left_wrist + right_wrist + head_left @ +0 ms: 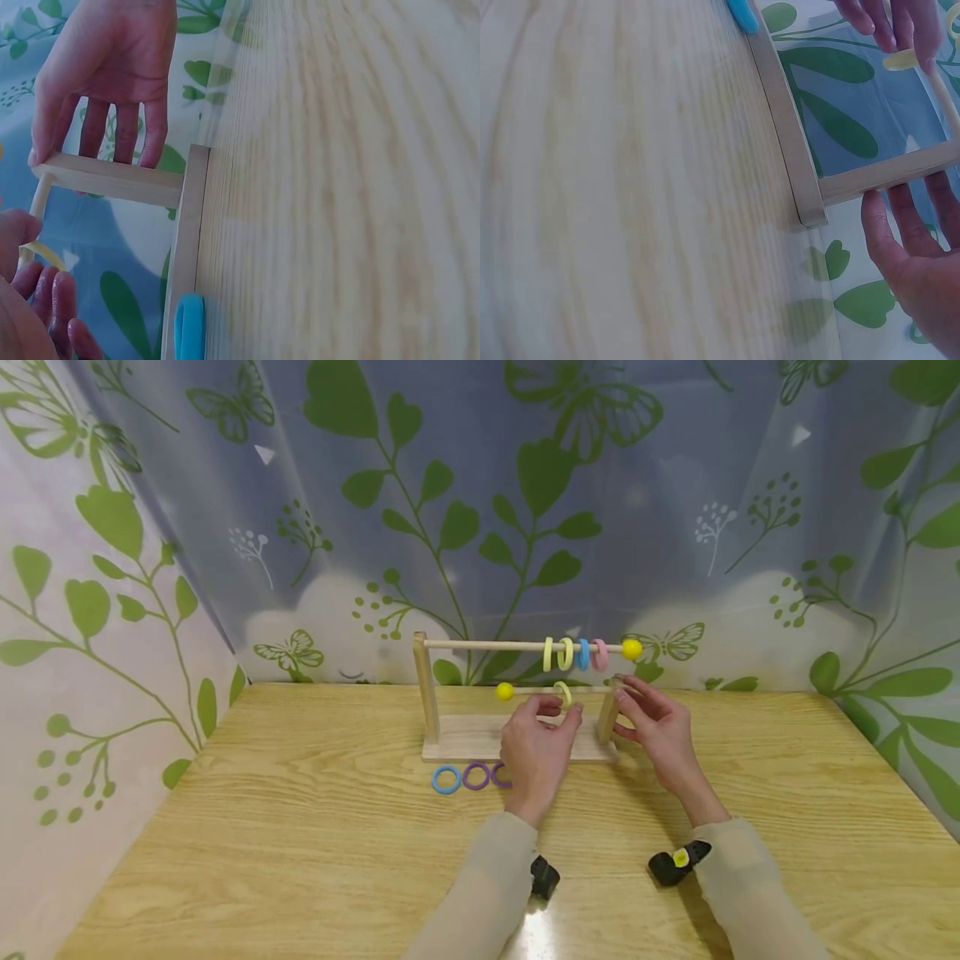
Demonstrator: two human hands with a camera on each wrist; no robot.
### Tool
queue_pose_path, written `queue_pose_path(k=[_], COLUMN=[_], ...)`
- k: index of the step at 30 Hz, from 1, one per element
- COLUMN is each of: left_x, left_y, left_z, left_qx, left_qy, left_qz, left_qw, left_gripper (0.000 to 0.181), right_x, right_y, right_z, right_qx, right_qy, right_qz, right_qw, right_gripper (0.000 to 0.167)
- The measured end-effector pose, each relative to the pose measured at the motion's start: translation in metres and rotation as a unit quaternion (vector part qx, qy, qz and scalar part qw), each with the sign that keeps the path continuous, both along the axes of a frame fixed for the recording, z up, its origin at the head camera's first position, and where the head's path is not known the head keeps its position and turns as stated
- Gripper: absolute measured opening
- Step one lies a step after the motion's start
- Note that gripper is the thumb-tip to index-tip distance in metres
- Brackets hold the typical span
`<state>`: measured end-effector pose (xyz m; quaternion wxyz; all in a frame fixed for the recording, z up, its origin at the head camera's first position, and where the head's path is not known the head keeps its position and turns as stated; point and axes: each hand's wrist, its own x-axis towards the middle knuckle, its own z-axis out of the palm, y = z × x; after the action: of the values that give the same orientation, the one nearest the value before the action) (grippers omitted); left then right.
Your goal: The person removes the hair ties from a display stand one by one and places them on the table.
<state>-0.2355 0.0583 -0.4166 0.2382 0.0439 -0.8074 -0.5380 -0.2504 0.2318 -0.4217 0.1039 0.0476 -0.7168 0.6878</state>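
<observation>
While in front of purple ring (494, 774), left grip (538, 747) closed on yellow ring (567, 695), right grip (662, 731) round post (607, 720).

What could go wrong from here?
The left hand, at the yellow ring on the lower rod, might knock the purple ring it partly hides in the head view.

If the right hand pushes the short post, the rack could shift.

A jolt might set the pink ring sliding along the upper rod.

The head view faces forward and down; nearer, sideways-turned wrist views share the short post (112, 178).
</observation>
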Motion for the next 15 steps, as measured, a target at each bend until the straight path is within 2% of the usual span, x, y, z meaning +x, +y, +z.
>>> queue_pose_path(k=[8,15], left_x=[-0.0011,-0.0009], left_y=[-0.0028,-0.0054], left_z=[-0.0009,-0.0011], left_qx=[0.015,0.007], left_qy=[0.005,0.006], left_qz=[0.001,0.006], left_qw=[0.9999,0.9999], left_gripper=[0.014,0.014], right_x=[0.0011,0.0012], right_y=[-0.0019,-0.0016], right_z=[0.0033,0.0027], right_qx=[-0.001,0.001], right_qy=[-0.003,-0.003], right_qz=[-0.001,0.002], right_qw=[1.0,1.0], right_gripper=[0.051,0.051])
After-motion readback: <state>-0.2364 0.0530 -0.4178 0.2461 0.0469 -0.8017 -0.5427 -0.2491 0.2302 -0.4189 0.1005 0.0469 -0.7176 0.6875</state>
